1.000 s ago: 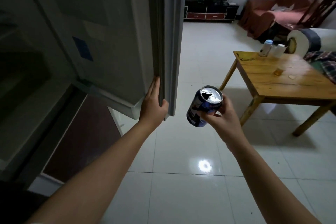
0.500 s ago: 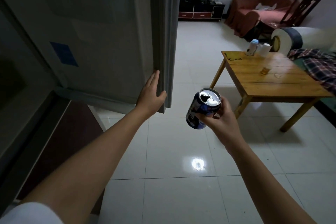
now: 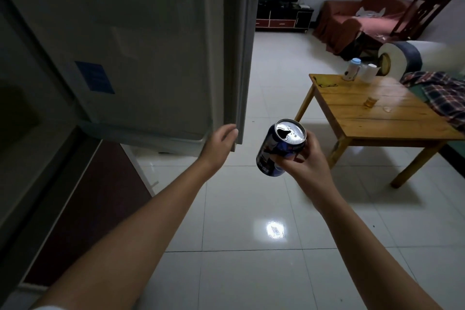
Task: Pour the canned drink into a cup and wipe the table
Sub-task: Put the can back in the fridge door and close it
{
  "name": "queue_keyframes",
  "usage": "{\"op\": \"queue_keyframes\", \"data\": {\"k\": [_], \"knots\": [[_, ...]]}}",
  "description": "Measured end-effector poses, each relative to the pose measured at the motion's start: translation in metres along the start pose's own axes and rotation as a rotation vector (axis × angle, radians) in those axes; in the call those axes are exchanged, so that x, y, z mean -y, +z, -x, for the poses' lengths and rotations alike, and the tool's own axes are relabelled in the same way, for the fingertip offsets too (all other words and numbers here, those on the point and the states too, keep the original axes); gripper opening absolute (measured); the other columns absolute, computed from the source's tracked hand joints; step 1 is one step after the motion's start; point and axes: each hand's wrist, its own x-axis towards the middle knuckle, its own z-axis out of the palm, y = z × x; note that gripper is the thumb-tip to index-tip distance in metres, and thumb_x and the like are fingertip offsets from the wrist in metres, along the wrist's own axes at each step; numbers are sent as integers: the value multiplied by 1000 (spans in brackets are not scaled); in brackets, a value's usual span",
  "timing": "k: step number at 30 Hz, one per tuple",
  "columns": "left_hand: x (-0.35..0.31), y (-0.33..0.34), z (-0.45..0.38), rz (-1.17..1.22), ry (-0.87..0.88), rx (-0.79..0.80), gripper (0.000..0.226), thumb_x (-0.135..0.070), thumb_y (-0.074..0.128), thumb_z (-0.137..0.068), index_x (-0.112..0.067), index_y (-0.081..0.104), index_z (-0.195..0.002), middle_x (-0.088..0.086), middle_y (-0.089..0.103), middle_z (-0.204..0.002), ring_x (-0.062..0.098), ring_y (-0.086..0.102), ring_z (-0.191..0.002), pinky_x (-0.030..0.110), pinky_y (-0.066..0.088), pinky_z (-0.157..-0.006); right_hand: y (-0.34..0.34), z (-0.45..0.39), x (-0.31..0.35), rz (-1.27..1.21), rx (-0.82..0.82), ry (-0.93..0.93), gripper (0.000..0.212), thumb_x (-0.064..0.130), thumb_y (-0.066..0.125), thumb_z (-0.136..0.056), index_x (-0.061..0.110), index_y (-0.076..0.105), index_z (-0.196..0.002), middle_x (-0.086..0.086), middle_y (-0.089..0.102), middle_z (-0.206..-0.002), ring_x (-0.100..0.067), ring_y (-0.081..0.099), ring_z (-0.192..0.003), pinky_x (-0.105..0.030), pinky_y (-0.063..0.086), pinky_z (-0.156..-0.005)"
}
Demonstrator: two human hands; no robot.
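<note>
My right hand grips a dark blue drink can with its top opened, held tilted over the tiled floor. My left hand is spread, its fingertips touching the lower edge of a grey fridge door. On the low wooden table at the right stands a small glass cup with amber liquid, and a small wet patch lies beside it.
A bottle with a blue cap and a white paper roll stand at the table's far edge. A plaid cloth drapes over a sofa at the right. A red sofa and a wooden chair stand beyond.
The fridge door has swung away to the left. My left hand has slid from flat against its edge to just its fingertips. The can stays in my right hand; the view has turned toward the table.
</note>
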Motion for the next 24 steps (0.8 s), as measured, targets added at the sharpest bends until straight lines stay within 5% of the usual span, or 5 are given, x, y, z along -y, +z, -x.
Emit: {"op": "queue_keyframes", "data": {"k": [3,6,9,15,24], "knots": [[10,-1,24,168,-126,-8,23,-26,37,-98,-17,57,-105,8,63,-107,24,60,-102,38,47,-88,12,-3,2,1,41,-6,62,1,72,-72,22,42,-123,7,55,-113,-13,53,-110,-26,49,-90],[21,-10,44,250,-206,-7,26,-29,36,-98,-16,58,-103,8,68,-100,22,65,-89,37,51,-83,29,-6,1,-6,81,5,63,5,74,-72,19,43,-125,9,55,-114,-9,53,-109,-33,49,-92],[31,-23,60,288,-243,-27,31,-32,34,-99,-16,60,-106,4,70,-96,20,68,-88,34,52,-81,47,-6,-1,-21,137,5,63,6,74,-71,20,44,-125,11,57,-113,-9,54,-109,-38,49,-94],[44,-54,83,339,-269,-75,35,-35,32,-99,-18,61,-109,1,71,-96,16,69,-87,36,53,-84,86,-6,0,-42,223,-2,65,20,72,-63,26,45,-122,12,58,-114,-8,55,-109,-23,48,-88],[53,-96,79,383,-257,-149,34,-34,34,-99,-21,65,-99,1,72,-93,17,69,-86,37,53,-82,133,-24,8,-56,300,-14,63,7,73,-69,28,43,-121,20,58,-108,1,57,-102,-17,49,-82]]}}
